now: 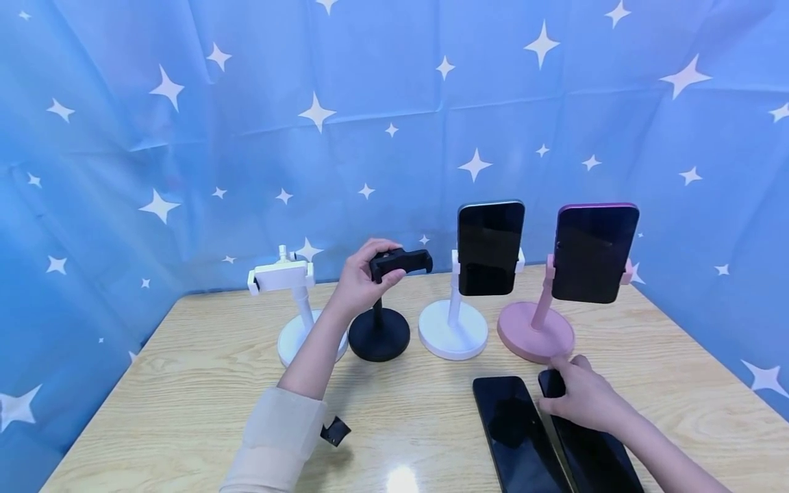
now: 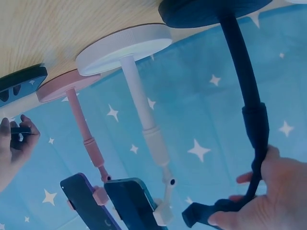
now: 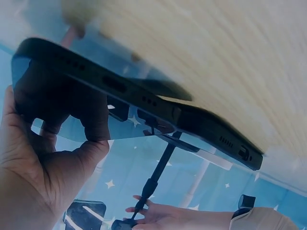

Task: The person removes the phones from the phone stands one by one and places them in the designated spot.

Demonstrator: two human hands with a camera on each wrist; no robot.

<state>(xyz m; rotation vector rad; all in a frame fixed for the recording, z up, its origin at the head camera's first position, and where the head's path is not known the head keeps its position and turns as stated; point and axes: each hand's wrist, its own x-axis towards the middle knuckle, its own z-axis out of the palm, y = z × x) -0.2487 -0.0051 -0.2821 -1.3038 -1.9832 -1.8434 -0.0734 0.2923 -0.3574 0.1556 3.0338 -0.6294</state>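
Observation:
At the middle of the table, my left hand (image 1: 362, 279) grips the holder clamp of a black phone stand (image 1: 379, 335), fingers behind it and thumb in front. The clamp holds no phone, as the left wrist view also shows. My right hand (image 1: 582, 397) pinches the upper end of a black phone (image 1: 592, 452) at the front right. The hand is mirrored in its dark screen in the right wrist view. A second black phone (image 1: 520, 438) lies face up just left of it. Whether the held phone's far end is off the table I cannot tell.
A white stand (image 1: 454, 330) and a pink stand (image 1: 535, 332) at the right each carry an upright phone (image 1: 491, 248). Left of the black stand is another white stand (image 1: 280, 276) with no phone. A blue star-patterned cloth (image 1: 370, 157) hangs behind the wooden table (image 1: 185, 404).

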